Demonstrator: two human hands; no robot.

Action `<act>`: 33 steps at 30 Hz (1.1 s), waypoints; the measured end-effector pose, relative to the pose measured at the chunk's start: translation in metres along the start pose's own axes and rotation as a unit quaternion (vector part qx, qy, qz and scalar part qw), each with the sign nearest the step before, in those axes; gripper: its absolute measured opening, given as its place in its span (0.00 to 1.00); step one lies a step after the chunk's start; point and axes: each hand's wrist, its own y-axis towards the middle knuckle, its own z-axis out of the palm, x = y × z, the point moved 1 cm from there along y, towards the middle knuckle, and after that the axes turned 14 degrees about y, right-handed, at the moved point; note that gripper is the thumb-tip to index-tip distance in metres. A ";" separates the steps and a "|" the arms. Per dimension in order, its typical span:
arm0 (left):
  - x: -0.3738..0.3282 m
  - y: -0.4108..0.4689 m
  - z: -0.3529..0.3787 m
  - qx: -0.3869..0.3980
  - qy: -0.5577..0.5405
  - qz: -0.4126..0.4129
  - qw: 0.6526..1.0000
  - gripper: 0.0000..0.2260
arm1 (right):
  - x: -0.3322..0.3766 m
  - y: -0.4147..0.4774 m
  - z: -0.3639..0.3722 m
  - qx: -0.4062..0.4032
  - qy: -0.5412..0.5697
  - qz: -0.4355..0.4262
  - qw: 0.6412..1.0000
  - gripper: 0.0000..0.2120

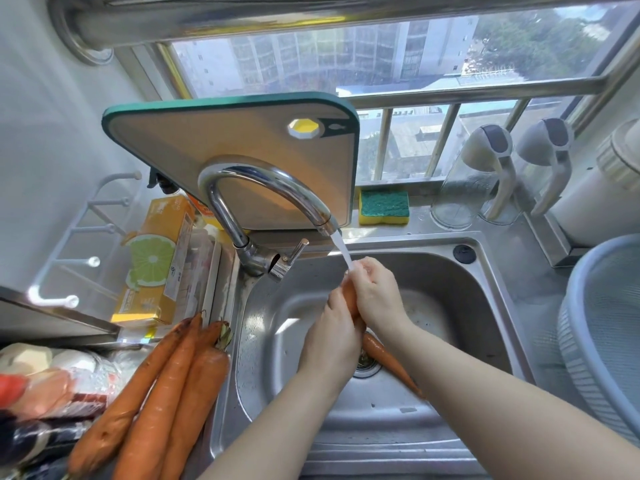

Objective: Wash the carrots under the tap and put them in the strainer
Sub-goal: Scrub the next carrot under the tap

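Setting: steel sink point(277, 341) beneath a sunlit window, tap point(263, 181) running.
Held carrot point(350, 299): upright under the stream, over the basin.
Left hand point(332, 341): fingers wrapped round its lower part.
Right hand point(377, 292): seemingly gripping its top; water blurs the fingertips.
Sink carrot point(388, 358): lying by the drain.
Counter carrots point(166, 393): three, left of the sink.
Strainer point(595, 306): far right, well apart.

You're in a small home kitchen, no question: steel sink point(381, 424), curved tap point(242, 174), chopping board point(225, 133) leaning against the window point(433, 39), scrub sponge point(383, 206) on the sill point(420, 218), tower blocks point(277, 60) outside.
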 end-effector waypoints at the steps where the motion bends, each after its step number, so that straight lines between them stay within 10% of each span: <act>1: 0.002 0.000 0.000 0.001 -0.006 0.000 1.000 0.20 | 0.001 0.002 0.004 -0.014 0.044 0.025 0.999 0.15; 9: 0.018 0.012 -0.007 -0.004 -0.176 -0.073 0.982 0.22 | 0.002 0.008 0.017 0.090 0.304 0.217 0.923 0.11; 15: 0.015 0.015 -0.017 0.233 -0.460 -0.206 0.832 0.31 | 0.006 0.000 0.006 0.155 0.221 0.213 0.939 0.05; 17: 0.011 0.017 -0.020 0.267 -0.456 -0.181 0.829 0.29 | 0.006 0.004 0.003 0.114 0.207 0.206 0.950 0.05; 27: -0.006 0.042 -0.026 0.159 -0.120 0.072 0.977 0.12 | 0.014 0.025 -0.004 -0.130 0.221 0.195 0.947 0.13; 33: 0.005 0.037 -0.017 0.078 0.189 0.166 0.965 0.24 | 0.014 0.039 -0.035 -0.235 0.336 0.239 0.880 0.09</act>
